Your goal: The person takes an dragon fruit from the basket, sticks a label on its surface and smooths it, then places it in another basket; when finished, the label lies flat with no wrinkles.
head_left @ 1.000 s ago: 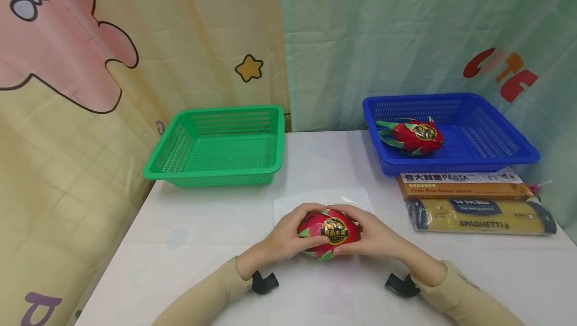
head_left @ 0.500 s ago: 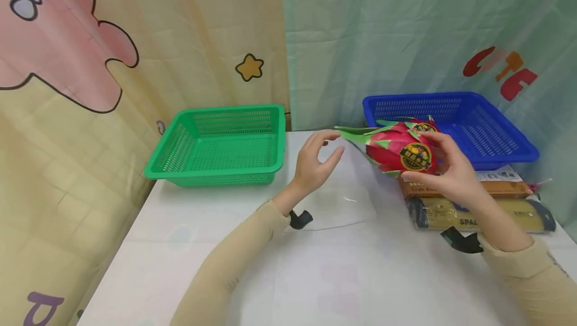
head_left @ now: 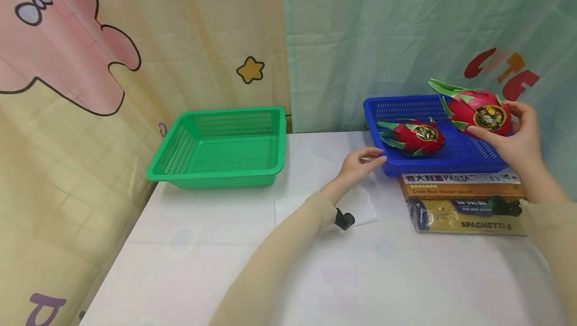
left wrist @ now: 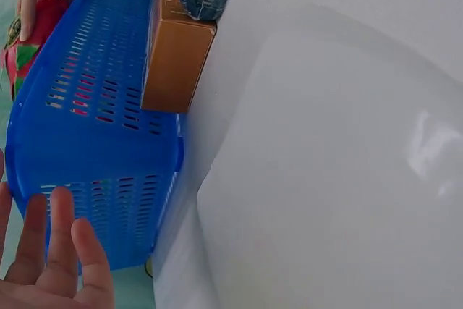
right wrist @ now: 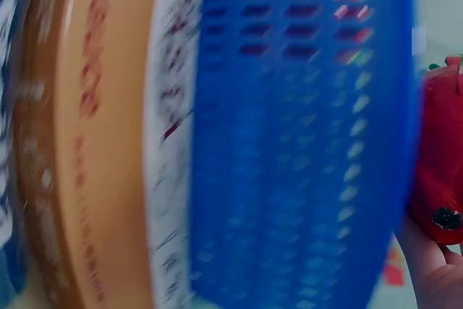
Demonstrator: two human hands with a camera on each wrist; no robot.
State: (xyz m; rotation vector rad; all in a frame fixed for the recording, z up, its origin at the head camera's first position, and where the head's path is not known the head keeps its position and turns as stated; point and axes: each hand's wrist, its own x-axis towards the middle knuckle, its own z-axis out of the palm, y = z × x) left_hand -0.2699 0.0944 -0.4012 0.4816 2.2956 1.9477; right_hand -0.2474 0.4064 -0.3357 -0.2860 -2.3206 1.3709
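Observation:
My right hand [head_left: 523, 133] grips a red dragon fruit [head_left: 480, 111] with green leaf tips and a round black-and-gold sticker, held above the right part of the blue basket [head_left: 464, 162]. Inside that basket, on the left, lies a second dragon fruit [head_left: 416, 137]. Near the basket's front left corner is my left hand [head_left: 358, 166], with nothing in it; the left wrist view shows its fingers [left wrist: 61, 240] spread beside the basket wall. In the right wrist view the held dragon fruit [right wrist: 443, 150] shows at the right edge, with the hand under it.
In front of the blue basket lie a box of pasta [head_left: 451, 191] and a bag of spaghetti [head_left: 469, 218]. A green basket [head_left: 216, 178] stands at the back left. A clear plastic sheet [head_left: 365, 211] lies mid-table, and a curtain [head_left: 324, 50] hangs behind.
The dragon fruit has gone from the table's middle, between both hands, up and right over the blue basket in my right hand. My left hand let go and moved toward the basket's corner.

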